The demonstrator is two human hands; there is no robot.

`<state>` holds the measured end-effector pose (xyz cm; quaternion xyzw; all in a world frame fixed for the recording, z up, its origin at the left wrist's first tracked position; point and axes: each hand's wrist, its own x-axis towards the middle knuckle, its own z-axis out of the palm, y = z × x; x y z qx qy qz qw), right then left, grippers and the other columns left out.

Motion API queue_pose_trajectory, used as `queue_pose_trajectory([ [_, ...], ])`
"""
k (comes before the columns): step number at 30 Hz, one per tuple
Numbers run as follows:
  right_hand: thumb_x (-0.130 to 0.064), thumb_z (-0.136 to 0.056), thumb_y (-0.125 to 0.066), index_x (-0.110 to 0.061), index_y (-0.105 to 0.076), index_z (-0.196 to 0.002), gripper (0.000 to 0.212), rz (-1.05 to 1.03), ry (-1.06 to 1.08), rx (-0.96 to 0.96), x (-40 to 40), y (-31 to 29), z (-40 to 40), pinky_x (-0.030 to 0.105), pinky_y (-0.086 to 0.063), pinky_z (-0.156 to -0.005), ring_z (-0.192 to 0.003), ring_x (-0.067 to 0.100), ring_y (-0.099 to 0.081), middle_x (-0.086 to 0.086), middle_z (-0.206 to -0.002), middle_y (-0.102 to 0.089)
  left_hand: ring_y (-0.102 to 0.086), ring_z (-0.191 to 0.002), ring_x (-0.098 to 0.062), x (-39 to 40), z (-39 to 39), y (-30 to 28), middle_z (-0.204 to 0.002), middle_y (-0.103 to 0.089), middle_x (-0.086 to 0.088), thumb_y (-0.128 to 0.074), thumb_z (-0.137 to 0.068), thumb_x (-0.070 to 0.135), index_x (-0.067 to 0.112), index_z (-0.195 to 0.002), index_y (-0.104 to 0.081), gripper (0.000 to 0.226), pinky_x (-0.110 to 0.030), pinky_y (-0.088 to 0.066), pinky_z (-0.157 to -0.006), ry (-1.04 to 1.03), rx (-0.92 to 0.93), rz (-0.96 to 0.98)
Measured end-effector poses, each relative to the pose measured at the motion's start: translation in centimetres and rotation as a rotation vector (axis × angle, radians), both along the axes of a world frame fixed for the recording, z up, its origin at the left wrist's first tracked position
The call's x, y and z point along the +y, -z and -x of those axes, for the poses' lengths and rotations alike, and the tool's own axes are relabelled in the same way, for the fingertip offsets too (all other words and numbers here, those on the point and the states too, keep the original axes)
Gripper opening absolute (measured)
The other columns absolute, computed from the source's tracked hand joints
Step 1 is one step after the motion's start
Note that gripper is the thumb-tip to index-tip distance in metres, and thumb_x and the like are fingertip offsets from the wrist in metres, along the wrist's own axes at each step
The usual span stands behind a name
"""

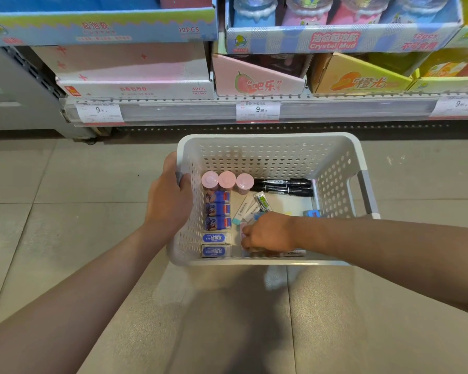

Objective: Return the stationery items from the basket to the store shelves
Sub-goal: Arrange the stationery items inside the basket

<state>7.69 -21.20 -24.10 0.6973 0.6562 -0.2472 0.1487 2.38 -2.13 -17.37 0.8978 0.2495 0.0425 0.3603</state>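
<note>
Head view | left hand (170,201) grips perforated plastic basket (335,168) wall | right hand (268,233) curled inside, hold unclear

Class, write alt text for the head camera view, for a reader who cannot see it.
A person's left hand holds the rim of a white perforated basket while the right hand reaches among erasers and small packets inside. Three pink-capped tubes and black markers lie at its far end, before store shelves.

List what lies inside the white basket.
Inside the white basket: three pink-capped tubes, black markers, blue erasers and small packets. The right hand covers more items.
</note>
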Motion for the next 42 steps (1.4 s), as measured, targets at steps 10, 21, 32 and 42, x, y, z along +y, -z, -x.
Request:
queue_pose_trajectory([
  [10, -0.011, -0.084, -0.063, -0.016, -0.056, -0.122, 0.039, -0.217, 0.662, 0.573, -1.0, -2.7, -3.2, 0.019, -0.044, -0.07, -0.084, 0.013, -0.054, 0.003, -0.105, -0.058, -0.052, -0.085, -0.017, 0.0, 0.1, 0.0, -0.101, -0.052, 0.006, -0.037, -0.099, 0.015, 0.022, -0.135, -0.036, 0.037, -0.029, -0.039, -0.073, 0.002, 0.001, -0.006],
  [21, -0.013, -0.094, -0.051, -0.005, -0.071, -0.1, 0.022, -0.055, 0.989, 0.608, -2.3, -5.1, -5.7, 0.015, -0.042, -0.063, -0.066, 0.003, -0.05, -0.007, -0.074, -0.059, -0.05, -0.084, -0.015, -0.3, 0.1, -0.5, -0.101, -0.05, 0.006, -0.036, -0.099, 0.016, 0.02, -0.138, -0.034, 0.039, -0.029, -0.037, -0.072, 0.005, 0.009, -0.001],
  [32, -0.014, -0.099, -0.039, -0.023, -0.033, -0.144, 0.046, 0.204, 0.217, 0.118, 1.6, -1.7, 1.0, 0.034, -0.043, -0.09, -0.114, 0.029, -0.054, 0.011, -0.124, -0.056, -0.051, -0.082, -0.018, -0.1, 0.1, -0.2, -0.096, -0.053, 0.003, -0.037, -0.098, 0.012, 0.02, -0.135, -0.036, 0.038, -0.029, -0.037, -0.071, 0.002, 0.003, -0.007],
  [42, -0.003, -0.093, -0.048, -0.023, -0.038, -0.135, 0.047, 0.338, 0.214, 0.1, -1.9, -1.1, -1.0, 0.036, -0.05, -0.088, -0.103, 0.028, -0.058, 0.009, -0.115, -0.059, -0.05, -0.086, -0.016, -0.3, 0.0, -0.5, -0.102, -0.05, 0.005, -0.037, -0.099, 0.013, 0.018, -0.136, -0.036, 0.038, -0.028, -0.037, -0.072, 0.008, 0.008, -0.007],
])
